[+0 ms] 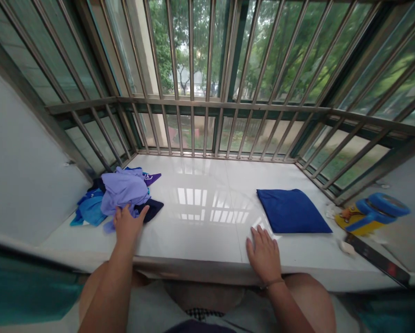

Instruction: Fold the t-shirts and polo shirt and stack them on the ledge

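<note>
My left hand point(127, 223) reaches onto the near edge of a heap of clothes point(119, 193), fingers spread on a lilac garment; blue, purple and dark navy pieces lie beneath it. My right hand point(263, 252) lies flat and open on the white glossy sill point(207, 217), fingers stretched out, just left of a folded dark blue cloth point(291, 210) and holding nothing.
Metal window bars point(207, 115) fence the sill on three sides, with trees beyond. At the right end sit a blue and yellow plastic toy point(374, 213), small bits and a dark flat strip point(377, 258). My bare knees are under the sill's front edge.
</note>
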Demonstrator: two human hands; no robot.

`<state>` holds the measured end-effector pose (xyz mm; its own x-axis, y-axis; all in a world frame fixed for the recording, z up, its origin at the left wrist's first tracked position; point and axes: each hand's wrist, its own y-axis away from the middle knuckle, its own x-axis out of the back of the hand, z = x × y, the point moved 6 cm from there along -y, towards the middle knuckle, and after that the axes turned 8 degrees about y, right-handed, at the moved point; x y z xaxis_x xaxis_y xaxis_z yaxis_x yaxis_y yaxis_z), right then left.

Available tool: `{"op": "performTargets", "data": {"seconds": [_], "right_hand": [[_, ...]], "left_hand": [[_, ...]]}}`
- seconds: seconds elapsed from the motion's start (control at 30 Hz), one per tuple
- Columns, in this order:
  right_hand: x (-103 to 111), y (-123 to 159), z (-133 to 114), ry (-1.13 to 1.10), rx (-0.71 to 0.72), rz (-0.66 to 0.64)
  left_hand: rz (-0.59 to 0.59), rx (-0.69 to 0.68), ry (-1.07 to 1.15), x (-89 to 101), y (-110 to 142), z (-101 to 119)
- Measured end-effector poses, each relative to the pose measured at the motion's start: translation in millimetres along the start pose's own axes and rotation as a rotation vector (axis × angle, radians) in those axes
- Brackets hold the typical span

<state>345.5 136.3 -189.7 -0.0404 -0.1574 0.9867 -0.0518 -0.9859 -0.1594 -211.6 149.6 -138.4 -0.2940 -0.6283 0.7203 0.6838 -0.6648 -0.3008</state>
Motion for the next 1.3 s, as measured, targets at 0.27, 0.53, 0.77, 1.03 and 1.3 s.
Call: {"op": "performTargets", "data": {"seconds": [0.27,0.53,0.77,1.03,1.3], "right_hand": [[-6,0,5,-0.06,0.006,0.057],[44,14,-51,-0.516,0.316,0.316],[113,28,-92,-0.812,0.564,0.086],[150,25,-56,-0.937,0.297,-0.215],[149,32,-77,-1.308,0.123,-0.405]], "left_hand": [[0.252,0.181,0.458,65.0,-28,13],[-0.916,-0.38,0.964,69.1,127,188],[-1.525,-0.403,1.277,102.6,223,214],[-0.556,0.256,1.386,109.5,100,138],[-0.443,-0.147,0.851,77.8,117,156]]}}
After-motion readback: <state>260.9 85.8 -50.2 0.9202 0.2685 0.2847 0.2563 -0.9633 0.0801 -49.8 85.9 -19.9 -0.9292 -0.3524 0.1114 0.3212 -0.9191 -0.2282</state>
